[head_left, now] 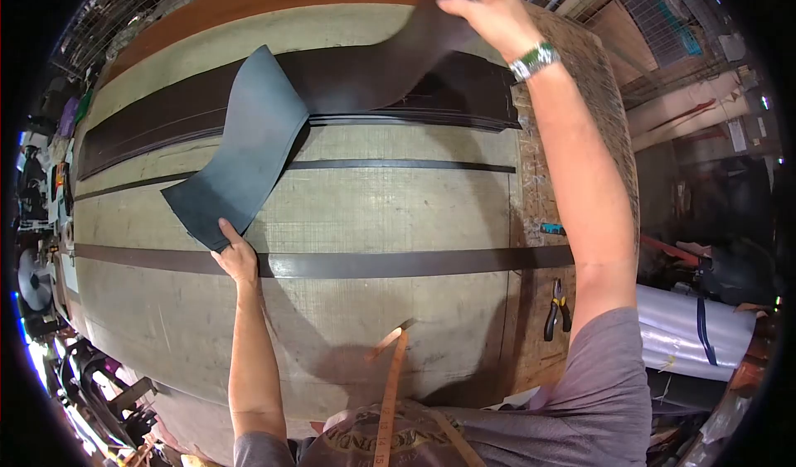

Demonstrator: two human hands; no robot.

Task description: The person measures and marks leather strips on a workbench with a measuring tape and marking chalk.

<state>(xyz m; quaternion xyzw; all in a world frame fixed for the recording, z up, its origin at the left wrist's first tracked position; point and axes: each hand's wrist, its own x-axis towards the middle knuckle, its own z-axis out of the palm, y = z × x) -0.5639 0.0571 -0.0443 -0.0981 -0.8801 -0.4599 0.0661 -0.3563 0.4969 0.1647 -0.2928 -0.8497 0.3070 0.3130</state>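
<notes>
A long, wide strip of dark leather (257,119) is stretched between my two hands, twisted so that its grey-blue side faces up on the left and its dark brown side on the right. My left hand (237,260) pinches the near lower corner, thumb on top. At the far right, my raised right hand (491,13) grips the other end, which runs up out of view. Beneath the held strip lies a stack of dark brown strips (473,94), lengthwise across the table.
A thin dark strip (398,165) and a wider grey band (398,264) cross the table (373,210). Pliers (553,314) and a teal-handled tool (553,229) lie on the right. A measuring tape (390,392) hangs in front of me. A plastic-wrapped roll (688,326) stands beyond the right edge.
</notes>
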